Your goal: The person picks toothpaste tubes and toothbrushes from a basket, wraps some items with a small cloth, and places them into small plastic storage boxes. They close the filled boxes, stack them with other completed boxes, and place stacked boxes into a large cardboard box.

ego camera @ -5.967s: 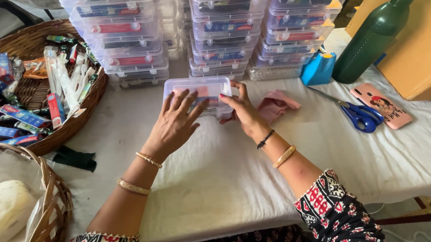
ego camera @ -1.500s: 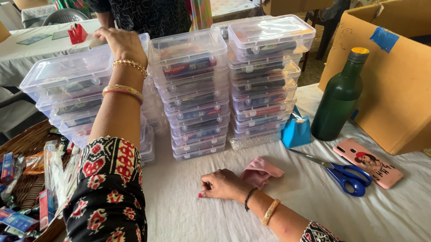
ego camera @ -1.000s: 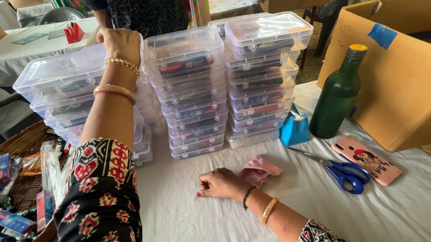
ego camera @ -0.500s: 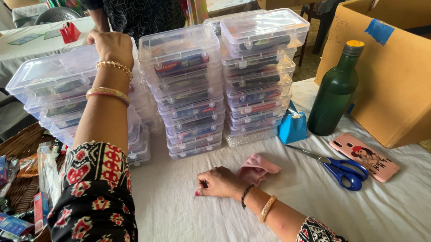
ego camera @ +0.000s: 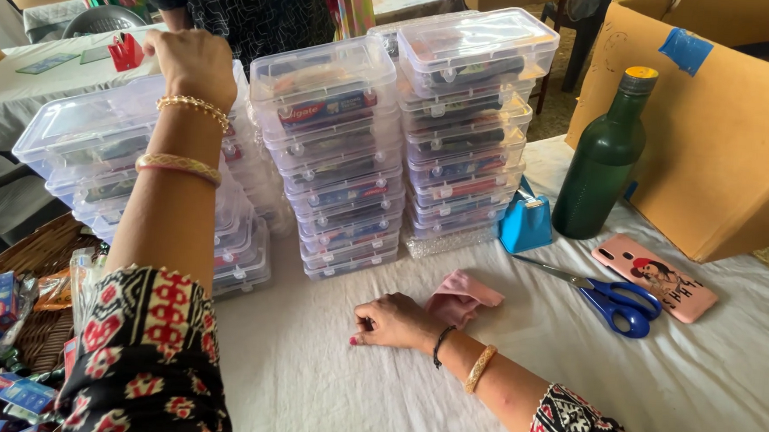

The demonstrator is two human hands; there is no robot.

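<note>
In the head view, the left hand [ego camera: 191, 61] is seen raised and stretched forward, closed in a loose fist above the top of the left stack of clear plastic boxes [ego camera: 116, 154]; whether a box is gripped or merely touched cannot be told, since the fingers are hidden behind the knuckles. The right hand [ego camera: 394, 322] is laid on the white tablecloth [ego camera: 323, 388], its fingers curled under and nothing held, just beside a crumpled pink cloth [ego camera: 464, 296]. Two taller stacks of clear lidded boxes [ego camera: 406, 147] are set side by side in the middle of the table, with coloured items visible through their walls. To the right of them a small blue tape dispenser [ego camera: 525, 223] and a dark green bottle [ego camera: 604, 162] with a yellow cap are placed, and a cardboard box [ego camera: 731, 129] is stood behind the bottle. Blue-handled scissors [ego camera: 604, 299] and a phone in a pink case [ego camera: 653, 276] are laid near each other on the cloth. A wicker basket [ego camera: 45, 246] of small packets is seen at the lower left.
</note>
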